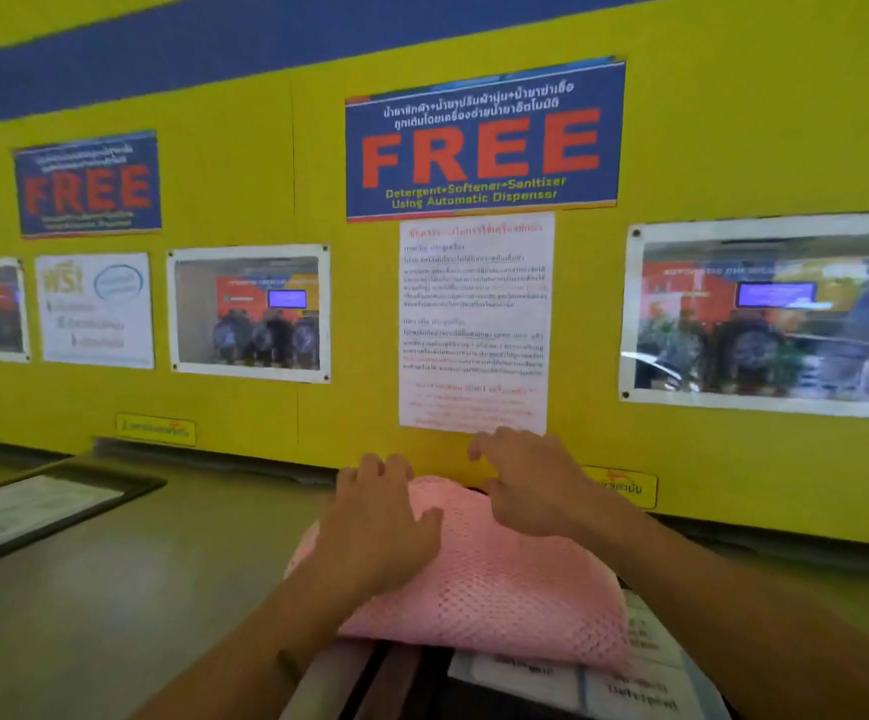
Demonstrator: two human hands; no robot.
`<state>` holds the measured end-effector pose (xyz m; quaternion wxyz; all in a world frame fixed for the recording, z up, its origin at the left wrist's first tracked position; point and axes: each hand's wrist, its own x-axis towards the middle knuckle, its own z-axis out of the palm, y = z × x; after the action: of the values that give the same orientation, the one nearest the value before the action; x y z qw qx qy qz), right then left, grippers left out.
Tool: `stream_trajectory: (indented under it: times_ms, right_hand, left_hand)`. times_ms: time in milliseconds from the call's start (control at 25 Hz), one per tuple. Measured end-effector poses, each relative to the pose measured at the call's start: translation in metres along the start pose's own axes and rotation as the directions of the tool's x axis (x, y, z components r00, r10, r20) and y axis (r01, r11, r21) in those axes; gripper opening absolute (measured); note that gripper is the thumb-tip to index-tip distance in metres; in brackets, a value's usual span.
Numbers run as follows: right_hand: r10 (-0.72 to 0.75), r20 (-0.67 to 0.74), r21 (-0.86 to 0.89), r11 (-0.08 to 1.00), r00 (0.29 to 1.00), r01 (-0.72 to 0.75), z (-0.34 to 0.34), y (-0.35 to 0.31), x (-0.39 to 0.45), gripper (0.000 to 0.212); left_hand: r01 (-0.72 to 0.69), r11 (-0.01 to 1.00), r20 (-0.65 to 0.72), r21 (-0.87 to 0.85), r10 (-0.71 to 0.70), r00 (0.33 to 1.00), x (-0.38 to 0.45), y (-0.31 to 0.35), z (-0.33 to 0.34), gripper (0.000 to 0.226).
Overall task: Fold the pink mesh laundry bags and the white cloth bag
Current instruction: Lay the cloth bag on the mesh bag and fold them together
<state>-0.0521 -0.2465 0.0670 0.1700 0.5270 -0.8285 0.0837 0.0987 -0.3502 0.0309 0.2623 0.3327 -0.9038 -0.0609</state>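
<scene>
A pink mesh laundry bag (505, 589) lies in a rounded heap on top of a machine, close to the yellow wall. My left hand (378, 522) rests flat on its left half, fingers spread and pointing at the wall. My right hand (526, 480) hovers over or touches the bag's far right edge, fingers apart and slightly curled. Neither hand grips the mesh. The white cloth bag is not in view.
The yellow wall (266, 407) with posters stands right behind the bag. A dark detergent compartment with white labels (526, 672) lies under the bag's near edge. A black-framed sheet (32, 506) lies at left on the grey machine top (136, 589).
</scene>
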Motion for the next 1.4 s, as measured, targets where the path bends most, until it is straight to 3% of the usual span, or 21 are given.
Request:
stream_trajectory:
  times_ms: [80,120,200,320,400,480,560,600,680,760,800,880,960,1040,1160,1280,1400]
  right_hand:
    - [-0.057,0.198,0.013,0.998,0.978,0.056,0.019,0.004,-0.006,0.039]
    - [-0.050,0.306,0.004,0.999,0.951,0.051,0.029,0.008,-0.008,0.040]
    - [-0.054,0.434,0.007,0.998,0.899,0.057,0.038,0.016,-0.012,0.044]
    - [-0.023,0.508,0.015,1.000,0.861,0.018,0.021,0.020,-0.014,0.044]
    - [0.006,0.560,-0.027,1.000,0.828,0.011,0.005,0.018,-0.014,0.039]
    - [0.000,0.512,-0.016,1.000,0.859,0.010,0.001,0.016,-0.009,0.036]
    - [0.000,0.392,0.148,0.987,0.920,-0.063,0.010,0.014,-0.010,0.038]
    - [-0.002,0.360,0.260,0.961,0.933,-0.099,0.016,0.010,-0.012,0.045]
    - [-0.023,0.369,0.413,0.900,0.929,-0.142,0.032,0.000,-0.019,0.061]
    - [-0.049,0.372,0.433,0.892,0.927,-0.127,0.043,-0.012,-0.025,0.067]
    - [-0.077,0.357,0.428,0.899,0.931,-0.089,0.048,-0.016,-0.026,0.070]
    - [-0.135,0.339,0.423,0.906,0.931,-0.023,0.050,-0.022,-0.029,0.072]
    - [-0.173,0.314,0.446,0.895,0.933,0.016,0.045,-0.026,-0.032,0.072]
    - [-0.193,0.295,0.481,0.876,0.936,0.028,0.041,-0.031,-0.035,0.071]
    - [-0.258,0.264,0.540,0.838,0.929,0.080,0.033,-0.044,-0.041,0.069]
    - [-0.319,0.242,0.613,0.783,0.917,0.110,0.027,-0.054,-0.044,0.072]
    - [-0.364,0.271,0.688,0.721,0.891,0.085,0.022,-0.060,-0.049,0.077]
  left_hand:
    - [0.071,0.988,0.367,0.135,-0.116,0.923,-0.021,-0.007,0.024,0.081]
    - [0.058,0.981,0.465,0.184,-0.139,0.874,-0.027,-0.012,0.032,0.086]
    - [-0.006,0.980,0.533,0.199,-0.102,0.840,-0.026,-0.024,0.034,0.088]
    - [-0.138,0.980,0.573,0.144,0.032,0.819,-0.021,-0.048,0.017,0.092]
    - [-0.207,0.978,0.585,0.006,0.164,0.794,-0.016,-0.069,0.003,0.098]
    - [-0.169,0.967,0.604,-0.192,0.253,0.756,-0.011,-0.090,-0.008,0.098]
    - [-0.048,0.929,0.570,-0.368,0.266,0.778,-0.008,-0.105,-0.011,0.092]
    - [-0.018,0.908,0.492,-0.419,0.244,0.836,-0.008,-0.110,-0.010,0.083]
    - [-0.068,0.890,0.143,-0.451,0.147,0.979,-0.007,-0.117,-0.006,0.052]
    - [-0.109,0.908,-0.212,-0.404,0.023,0.977,-0.012,-0.118,-0.014,0.027]
    - [-0.077,0.931,-0.283,-0.356,-0.029,0.959,-0.020,-0.115,-0.024,0.021]
    - [0.067,0.968,-0.216,-0.241,-0.121,0.969,-0.045,-0.104,-0.045,0.024]
    - [0.233,0.972,0.093,-0.012,-0.231,0.968,-0.074,-0.086,-0.059,0.048]
    - [0.285,0.937,0.312,0.201,-0.337,0.888,-0.096,-0.073,-0.061,0.063]
    - [0.427,0.874,0.279,0.231,-0.480,0.832,-0.112,-0.067,-0.055,0.087]
    - [0.495,0.839,0.218,0.226,-0.539,0.814,-0.121,-0.058,-0.055,0.091]
    - [0.554,0.826,0.023,-0.103,-0.555,0.832,-0.137,-0.043,-0.056,0.089]
